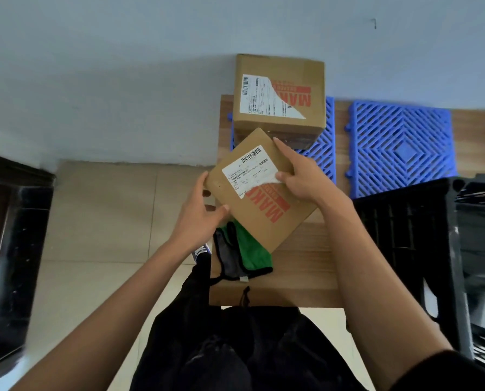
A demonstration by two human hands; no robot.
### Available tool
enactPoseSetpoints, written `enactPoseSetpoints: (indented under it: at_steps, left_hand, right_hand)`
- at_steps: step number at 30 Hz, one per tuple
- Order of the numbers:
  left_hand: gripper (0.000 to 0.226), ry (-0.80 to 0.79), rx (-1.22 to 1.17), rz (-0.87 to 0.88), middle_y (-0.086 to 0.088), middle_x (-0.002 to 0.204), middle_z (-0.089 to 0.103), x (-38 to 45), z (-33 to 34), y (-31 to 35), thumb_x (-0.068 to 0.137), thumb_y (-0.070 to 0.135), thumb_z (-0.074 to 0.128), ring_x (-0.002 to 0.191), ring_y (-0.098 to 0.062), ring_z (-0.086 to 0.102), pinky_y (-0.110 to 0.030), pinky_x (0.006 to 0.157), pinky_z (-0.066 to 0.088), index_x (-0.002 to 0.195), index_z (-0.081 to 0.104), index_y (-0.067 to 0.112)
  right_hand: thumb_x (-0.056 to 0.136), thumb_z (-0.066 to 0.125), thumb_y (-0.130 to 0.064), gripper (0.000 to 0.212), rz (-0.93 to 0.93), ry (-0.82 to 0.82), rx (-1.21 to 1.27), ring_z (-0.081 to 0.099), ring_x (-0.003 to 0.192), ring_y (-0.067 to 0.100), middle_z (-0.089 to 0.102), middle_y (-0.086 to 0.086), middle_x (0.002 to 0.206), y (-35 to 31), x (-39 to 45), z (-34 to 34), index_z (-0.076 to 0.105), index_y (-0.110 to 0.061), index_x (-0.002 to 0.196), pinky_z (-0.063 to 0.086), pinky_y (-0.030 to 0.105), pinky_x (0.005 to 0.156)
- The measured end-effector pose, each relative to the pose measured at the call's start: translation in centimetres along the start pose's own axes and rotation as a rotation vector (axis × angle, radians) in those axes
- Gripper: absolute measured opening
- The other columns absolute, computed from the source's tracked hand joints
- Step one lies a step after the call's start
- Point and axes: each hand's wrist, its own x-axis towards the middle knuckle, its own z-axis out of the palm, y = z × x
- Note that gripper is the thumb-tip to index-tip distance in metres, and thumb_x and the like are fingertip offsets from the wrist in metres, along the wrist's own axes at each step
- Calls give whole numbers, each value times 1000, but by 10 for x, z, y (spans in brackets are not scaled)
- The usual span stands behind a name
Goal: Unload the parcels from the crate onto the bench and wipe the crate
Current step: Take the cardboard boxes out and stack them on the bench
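Note:
I hold a flat brown cardboard parcel [259,190] with a white label and red lettering above the wooden bench [300,266]. My left hand [199,218] grips its left edge, thumb on top. My right hand [300,176] grips its right side, thumb on the label. A larger brown parcel [279,100] stands on the bench farther back, on a blue grid mat [324,153]. The black plastic crate [410,235] sits on the bench to the right. A green and grey cloth [244,255] lies on the bench beneath the held parcel.
A second blue grid mat [402,148] lies on the bench behind the crate. A dark piece of furniture [7,249] stands at the left. Beige floor tiles [100,221] stretch between it and the bench. A pale wall [123,66] runs behind.

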Motion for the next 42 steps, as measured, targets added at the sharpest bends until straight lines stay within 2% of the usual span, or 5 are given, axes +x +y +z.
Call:
enactPoseSetpoints:
  at_steps: [5, 13, 22, 32, 42]
  left_hand:
    - [88, 37, 150, 56, 8, 141, 52, 7, -12, -3, 80, 51, 79, 114, -16, 59, -45, 94, 53, 152, 28, 44]
    - [86, -99, 335, 300, 16, 170, 2, 25, -24, 2, 87, 45, 76, 156, -15, 16, -51, 118, 30, 157, 25, 49]
    - [65, -133, 374, 352, 2, 168, 19, 30, -25, 7, 87, 50, 69, 154, -24, 20, -60, 119, 32, 148, 48, 40]
    - [75, 5, 332, 363, 1, 158, 35, 17, -9, 5, 75, 67, 64, 135, -23, 47, -50, 108, 48, 142, 59, 33]
    - [64, 27, 451, 436, 0, 164, 25, 15, 1, 2, 88, 42, 73, 116, -6, 42, -38, 93, 50, 148, 52, 36]
  right_hand:
    - [100, 63, -26, 69, -16, 145, 18, 53, 131, 23, 53, 4, 148, 3, -6, 5, 29, -36, 159, 43, 39, 109]
    - [99, 59, -40, 62, 75, 406, -176, 18, 153, 27, 31, 5, 164, 15, -49, 35, 37, -27, 156, 16, 53, 123]
    - [100, 60, -35, 57, 171, 487, -113, -3, 155, 37, 2, 9, 171, 10, -89, 72, 43, -25, 153, 16, 56, 124]
    - [88, 74, -46, 97, 132, 235, -77, -19, 153, 39, -29, -7, 166, 4, -106, 89, 12, -35, 162, 17, 60, 120]
    - [93, 70, -10, 71, -2, 320, -86, 1, 157, 33, 8, -2, 170, 30, -92, 54, 42, -29, 155, 16, 51, 126]
